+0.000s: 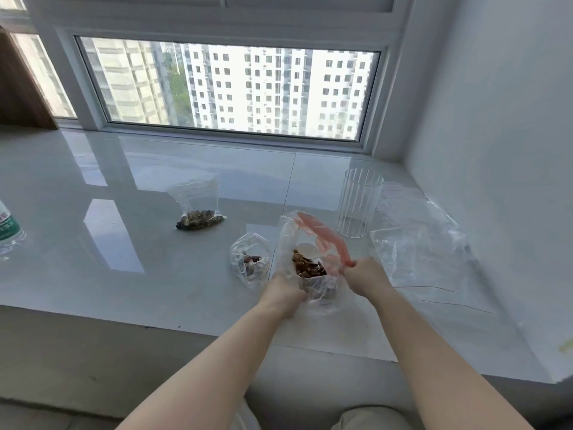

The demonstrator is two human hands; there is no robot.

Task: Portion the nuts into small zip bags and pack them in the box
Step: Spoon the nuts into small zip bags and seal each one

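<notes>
Clear plastic of the nut bag (305,274), near the sill's (93,243) front edge, is gripped by the left hand (286,294), while its pink zip strip (322,240) is pinched by the right hand (364,276). 2 small filled bags (198,209) are seen left, a ribbed glass (356,203) right.

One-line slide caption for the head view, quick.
Both hands, left and right, hold open a large nut bag on the sill, two smaller filled bags beside it.

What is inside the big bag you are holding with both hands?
The big bag holds brown nuts and a pale round thing. The crumpled plastic and the hands hide its bottom.
</notes>
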